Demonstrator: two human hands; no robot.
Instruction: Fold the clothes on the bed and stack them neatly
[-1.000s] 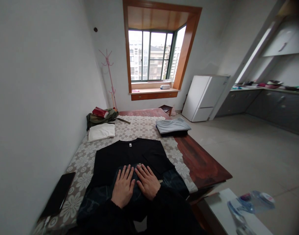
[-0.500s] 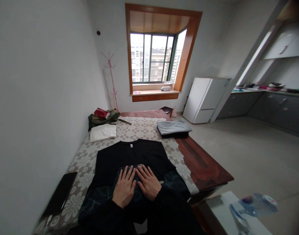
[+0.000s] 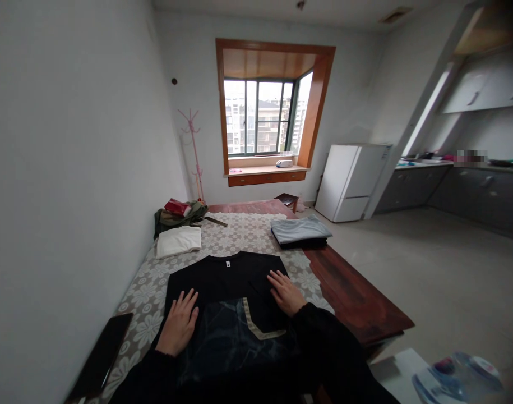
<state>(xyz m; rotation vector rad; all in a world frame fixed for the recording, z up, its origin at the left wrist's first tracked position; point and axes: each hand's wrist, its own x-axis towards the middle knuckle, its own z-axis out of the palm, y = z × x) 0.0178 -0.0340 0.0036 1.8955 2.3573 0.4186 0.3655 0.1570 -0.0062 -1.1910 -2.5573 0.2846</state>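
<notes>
A black T-shirt (image 3: 229, 280) lies spread on the table, its collar and small white label toward the far side. A dark print with a beige angular line covers its front. My left hand (image 3: 180, 322) rests palm down on the shirt's left side, fingers stretched out. On the right side, near the shoulder, my right hand (image 3: 285, 292) lies flat with its fingers spread. Neither hand grips the cloth. The shirt's lower part is dark and partly hidden by my sleeves.
A flowered cloth (image 3: 239, 227) covers much of the reddish wooden table (image 3: 361, 297). Folded grey and black clothes (image 3: 300, 230) lie at the far right, folded white cloth (image 3: 179, 241) and a green bag (image 3: 184, 213) at the far left. A phone (image 3: 100, 356) lies near left; a plastic bottle (image 3: 453, 373) stands near right.
My hands have moved apart from the middle of the shirt, the left outward to the left, the right outward and toward the shoulder. The view has tilted up slightly.
</notes>
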